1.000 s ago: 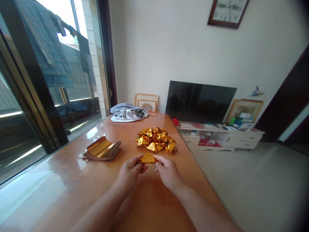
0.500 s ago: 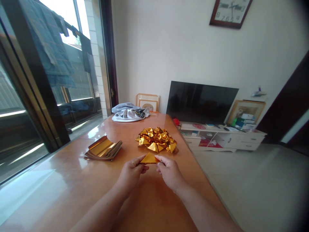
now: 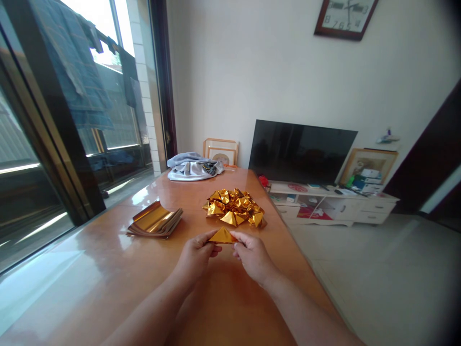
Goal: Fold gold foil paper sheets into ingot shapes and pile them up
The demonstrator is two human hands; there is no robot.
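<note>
**Folded gold foil triangle held by both hands above the table**

The folded gold foil triangle (image 3: pixel 222 236) is held just above the wooden table (image 3: pixel 108 274), near the pile of folded gold foil pieces (image 3: pixel 235 207) and on the person's side of it. Its long axis runs left to right, level with the table surface. Its apex points up and away from the person, toward the pile.

The left hand (image 3: pixel 196 257) pinches the triangle's left corner between thumb and fingers, closed tight on the foil. The right hand (image 3: pixel 252 257) pinches the right corner the same way. Both hands are knuckles up, wrists low, with the forearms converging from the near table edge. The fingertips of the two hands stand close together, apart only by the width of the triangle.

A stack of flat gold foil sheets (image 3: pixel 154 222) lies left of the pile. A bundle of grey cloth (image 3: pixel 193 168) lies beyond the pile, at the far table end.
</note>
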